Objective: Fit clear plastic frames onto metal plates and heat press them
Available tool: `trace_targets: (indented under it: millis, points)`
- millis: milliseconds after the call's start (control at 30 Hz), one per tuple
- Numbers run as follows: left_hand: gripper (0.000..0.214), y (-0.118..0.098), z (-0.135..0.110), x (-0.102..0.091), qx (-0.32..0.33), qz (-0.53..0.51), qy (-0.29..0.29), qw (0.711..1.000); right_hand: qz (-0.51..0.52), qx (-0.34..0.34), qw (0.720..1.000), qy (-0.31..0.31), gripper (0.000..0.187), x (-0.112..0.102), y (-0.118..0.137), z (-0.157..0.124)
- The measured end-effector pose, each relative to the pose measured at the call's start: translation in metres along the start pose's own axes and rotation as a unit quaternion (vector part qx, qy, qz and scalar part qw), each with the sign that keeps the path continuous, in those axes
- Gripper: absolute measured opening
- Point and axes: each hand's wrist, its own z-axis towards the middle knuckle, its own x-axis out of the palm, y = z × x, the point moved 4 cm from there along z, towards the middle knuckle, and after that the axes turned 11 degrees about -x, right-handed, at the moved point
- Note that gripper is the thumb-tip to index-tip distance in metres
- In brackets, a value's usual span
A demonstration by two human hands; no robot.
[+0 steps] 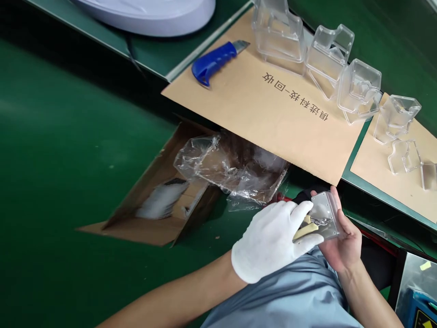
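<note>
My left hand (273, 239), in a white glove, is closed around small yellow-handled pliers (307, 229). The metal jaws lie against a clear plastic part (322, 205) with small dots along its edge. That part rests in my bare right hand (341, 248), palm up, with fingers behind it and the thumb at its right side. Exactly what the jaws touch is too small to make out. Both hands are in front of my body, just below the table's near edge.
Several clear plastic housings (358, 86) stand along the far side of a cardboard sheet (239, 100). A blue utility knife (215, 61) lies on it, blade exposed. Below, an open carton (136, 196) holds crumpled clear plastic bags (228, 164). A white rounded object (160, 18) sits at top left.
</note>
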Motion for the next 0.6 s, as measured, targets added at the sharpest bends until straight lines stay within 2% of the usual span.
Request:
trace_targets:
  millis: [67,167,433,600]
  points:
    - [0.038,-0.004,0.001,0.002,0.003,0.001,-0.016,1.000,0.011,-0.005,1.000,0.000,0.071,0.002,0.000,-0.002]
    - [0.031,-0.009,0.003,0.003,0.009,0.008,-0.008,1.000,0.018,-0.012,1.000,-0.001,0.069,0.003,0.000,-0.005]
    - [0.044,-0.008,0.002,0.002,-0.003,0.024,0.000,1.000,0.018,-0.024,1.000,-0.004,0.072,0.007,-0.004,-0.005]
    - [0.044,-0.002,-0.002,0.001,-0.026,0.066,0.035,0.997,0.028,0.000,1.000,0.001,0.067,0.013,-0.012,0.000]
